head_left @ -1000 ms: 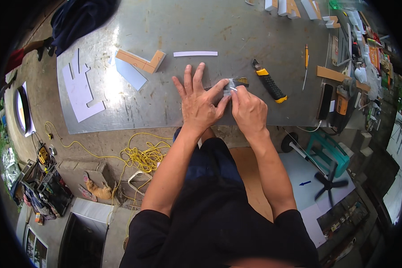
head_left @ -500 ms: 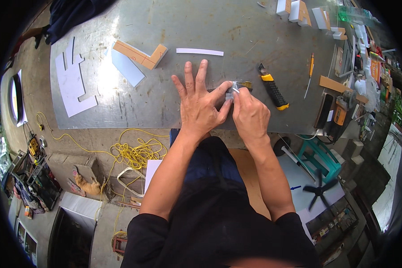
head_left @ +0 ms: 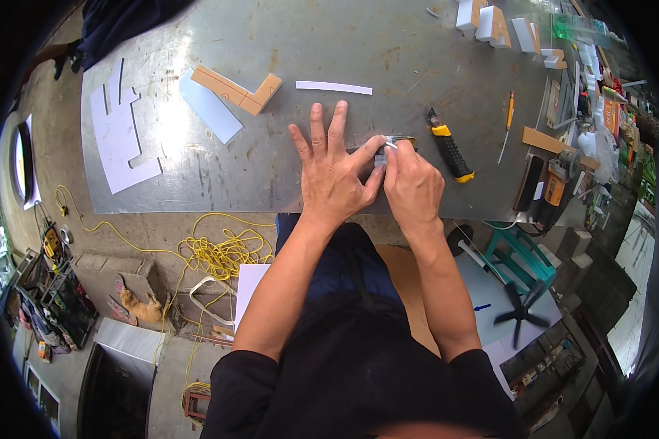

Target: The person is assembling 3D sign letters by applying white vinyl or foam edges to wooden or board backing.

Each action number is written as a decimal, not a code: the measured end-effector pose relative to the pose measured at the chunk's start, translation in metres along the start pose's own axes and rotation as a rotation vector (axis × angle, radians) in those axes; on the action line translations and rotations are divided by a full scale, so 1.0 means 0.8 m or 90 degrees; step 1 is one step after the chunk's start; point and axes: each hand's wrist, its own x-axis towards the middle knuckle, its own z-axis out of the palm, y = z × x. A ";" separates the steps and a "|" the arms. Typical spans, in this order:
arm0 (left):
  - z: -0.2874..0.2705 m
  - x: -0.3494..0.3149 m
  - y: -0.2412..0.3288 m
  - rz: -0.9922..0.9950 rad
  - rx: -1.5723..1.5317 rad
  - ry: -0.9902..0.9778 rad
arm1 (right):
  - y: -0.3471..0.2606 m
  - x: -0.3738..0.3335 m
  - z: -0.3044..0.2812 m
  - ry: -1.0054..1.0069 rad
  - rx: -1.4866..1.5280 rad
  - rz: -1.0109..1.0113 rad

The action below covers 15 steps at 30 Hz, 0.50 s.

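Observation:
My left hand (head_left: 333, 175) lies on the metal table (head_left: 256, 172), three fingers stretched out flat. Its index finger and thumb steady a small greyish piece (head_left: 380, 159), mostly hidden by the fingers. Close against it, my right hand (head_left: 414, 183) is closed, pinching a thin white strip (head_left: 391, 144) between thumb and fingers. A small yellowish-dark object (head_left: 405, 140) shows just beyond these fingertips; its kind is unclear. To the right lies a yellow-and-black utility knife (head_left: 450, 150). A narrow white strip (head_left: 334, 88) rests beyond my left fingertips.
An L-shaped, brown-faced block (head_left: 252, 99) overlaps a pale blue strip (head_left: 216, 113) at left, near a white cut-out sheet (head_left: 121, 135). At right are a thin yellow-handled tool (head_left: 509, 117), a brown strip (head_left: 548, 139) and clutter. Yellow cord (head_left: 223, 249) lies coiled on the floor.
Both hands keep nearly the same place and pose. Less of the greyish piece shows between the fingertips now, and the white strip has tilted slightly. The view has shifted a little.

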 end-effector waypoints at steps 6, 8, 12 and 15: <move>0.000 0.003 0.000 -0.001 -0.007 -0.009 | 0.008 -0.023 -0.004 -0.012 0.006 0.014; 0.000 0.002 0.000 0.001 -0.007 -0.005 | 0.003 -0.010 -0.002 -0.008 0.004 0.013; -0.002 0.004 -0.002 -0.003 -0.004 -0.005 | 0.007 -0.031 0.000 -0.006 0.021 0.023; -0.002 0.003 0.001 -0.001 -0.006 -0.014 | 0.005 -0.014 -0.002 -0.002 0.012 0.011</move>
